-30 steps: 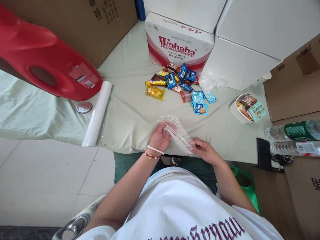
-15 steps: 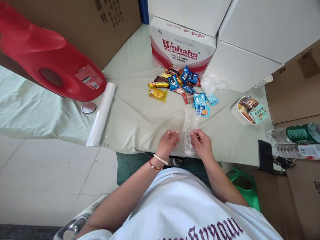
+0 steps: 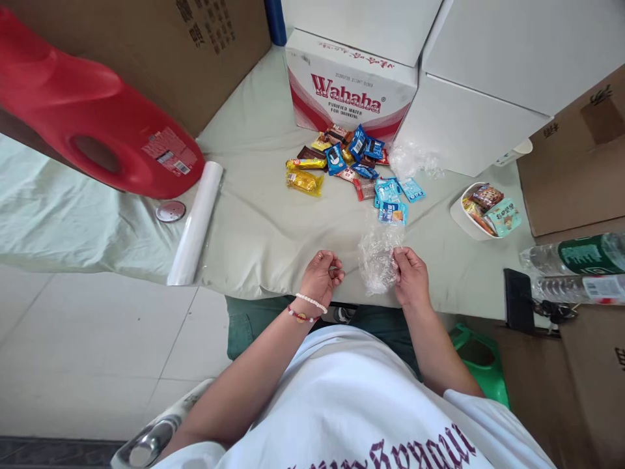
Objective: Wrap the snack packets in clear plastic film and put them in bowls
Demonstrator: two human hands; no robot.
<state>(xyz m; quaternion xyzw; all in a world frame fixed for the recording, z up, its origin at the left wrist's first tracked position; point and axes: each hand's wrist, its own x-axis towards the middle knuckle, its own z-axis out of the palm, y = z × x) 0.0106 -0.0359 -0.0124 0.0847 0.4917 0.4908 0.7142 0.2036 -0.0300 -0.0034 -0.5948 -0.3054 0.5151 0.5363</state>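
Observation:
My right hand (image 3: 411, 277) pinches the right edge of a crumpled sheet of clear plastic film (image 3: 377, 264) at the front of the cloth-covered table. Left of the film, and apart from it, is my left hand (image 3: 322, 277); its fingers are curled in towards the thumb and nothing shows between them. The film's far end reaches close to several light-blue snack packets (image 3: 389, 191). Beyond these lies a heap of wrapped snacks in blue, red, yellow and brown, with a yellow-wrapped snack (image 3: 305, 182) at its left edge.
A white roll (image 3: 195, 225) and a big red jug (image 3: 127, 143) stand to the left. Behind the snacks are a Wahaha carton (image 3: 349, 98) and more crumpled plastic (image 3: 413, 161). On the right are a white tub (image 3: 463, 215) of snacks, a phone (image 3: 518, 301) and bottles.
My right hand has shifted right and slightly away from me, and the film is spread wider. My left hand has drawn back left, its fingers more curled.

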